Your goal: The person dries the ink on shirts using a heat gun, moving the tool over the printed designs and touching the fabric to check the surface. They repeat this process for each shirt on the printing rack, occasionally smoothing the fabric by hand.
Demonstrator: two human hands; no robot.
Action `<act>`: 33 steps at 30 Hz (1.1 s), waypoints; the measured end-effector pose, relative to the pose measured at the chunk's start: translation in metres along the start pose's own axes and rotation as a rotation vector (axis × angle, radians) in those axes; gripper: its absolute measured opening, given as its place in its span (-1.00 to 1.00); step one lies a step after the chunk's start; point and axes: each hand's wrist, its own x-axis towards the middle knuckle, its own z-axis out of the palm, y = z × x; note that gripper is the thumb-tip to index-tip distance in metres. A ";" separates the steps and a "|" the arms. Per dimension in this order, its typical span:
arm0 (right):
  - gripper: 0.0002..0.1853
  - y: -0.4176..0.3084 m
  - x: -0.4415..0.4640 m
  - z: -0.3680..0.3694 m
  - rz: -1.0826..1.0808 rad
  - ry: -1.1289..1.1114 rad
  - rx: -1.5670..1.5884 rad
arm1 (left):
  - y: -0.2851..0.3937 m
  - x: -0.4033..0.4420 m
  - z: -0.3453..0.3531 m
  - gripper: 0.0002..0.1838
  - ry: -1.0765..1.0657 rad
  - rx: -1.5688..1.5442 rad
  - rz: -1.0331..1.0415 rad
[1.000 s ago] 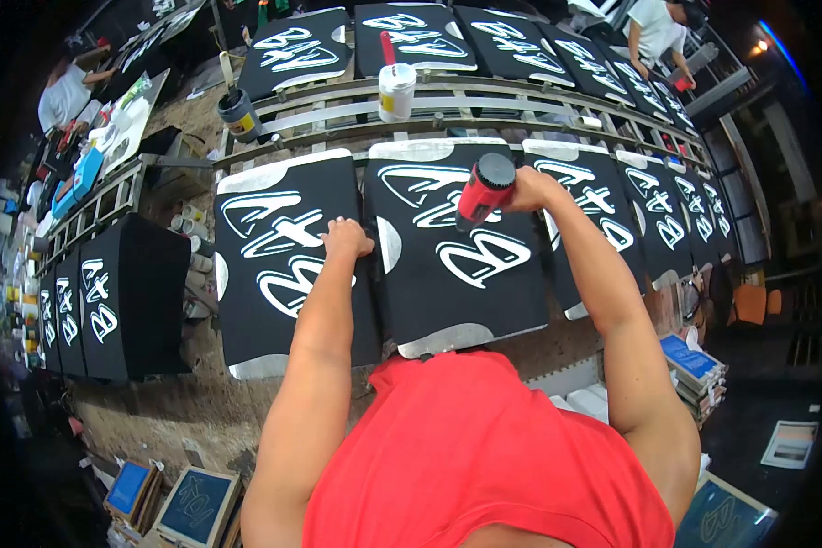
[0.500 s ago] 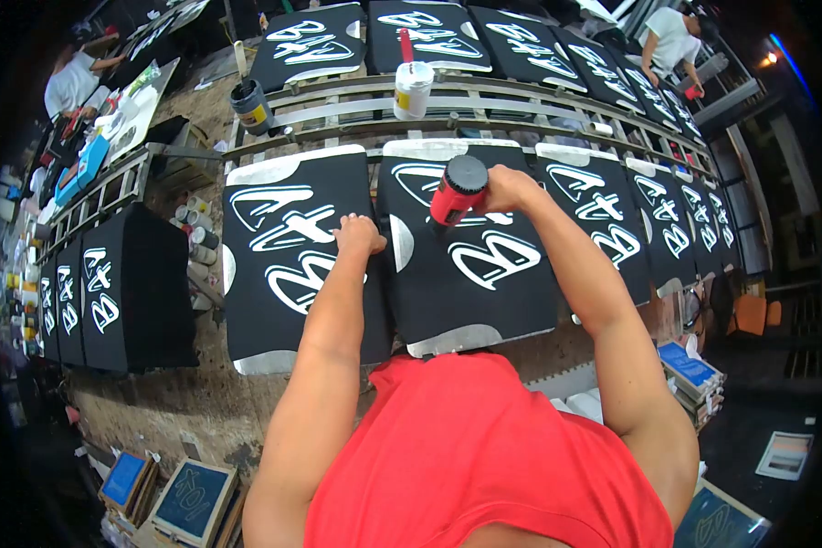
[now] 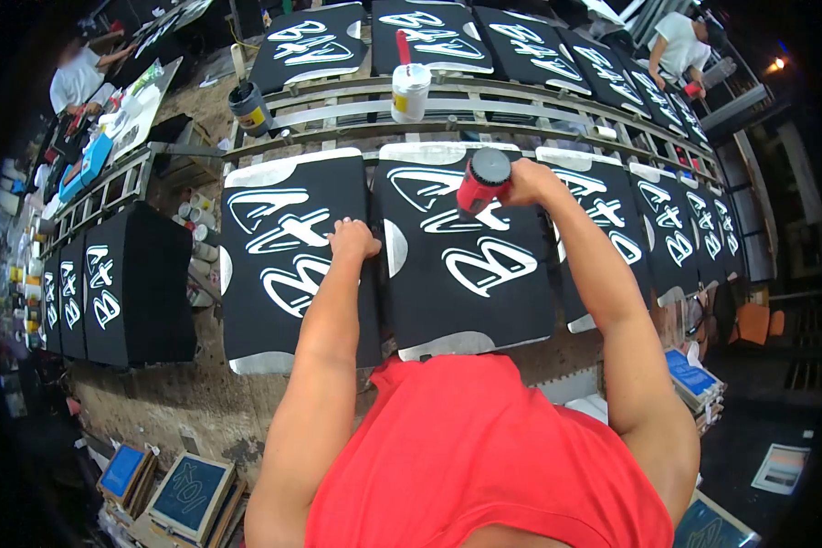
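My right hand is closed around the handle of a red heat gun with a dark round rear end. It is above a black fabric panel that carries white outlined lettering. The gun's nozzle is hidden beneath its body. My left hand lies on the right edge of the neighbouring black panel, its fingers resting over the fabric beside the white letters. Between the two panels runs a narrow gap.
Behind the panels, a white tub with a red-handled tool and a dark tub stand by metal rails. More lettered panels line both sides. Framed screens are stacked lower left. Two people work farther off.
My right hand has carried the heat gun a little to the right and slightly upward. My left hand stays on the panel's edge, almost unmoved.
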 end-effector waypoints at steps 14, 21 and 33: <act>-0.55 0.114 -0.019 0.025 -0.049 -0.088 0.141 | 0.008 0.003 0.000 -0.39 0.004 0.020 -0.050; -0.50 0.135 -0.004 0.015 -0.015 0.045 0.074 | 0.008 0.006 0.001 -0.35 0.000 0.026 -0.064; -0.52 0.068 0.024 -0.007 -0.074 0.038 0.047 | 0.006 0.001 -0.003 -0.36 -0.019 0.009 -0.043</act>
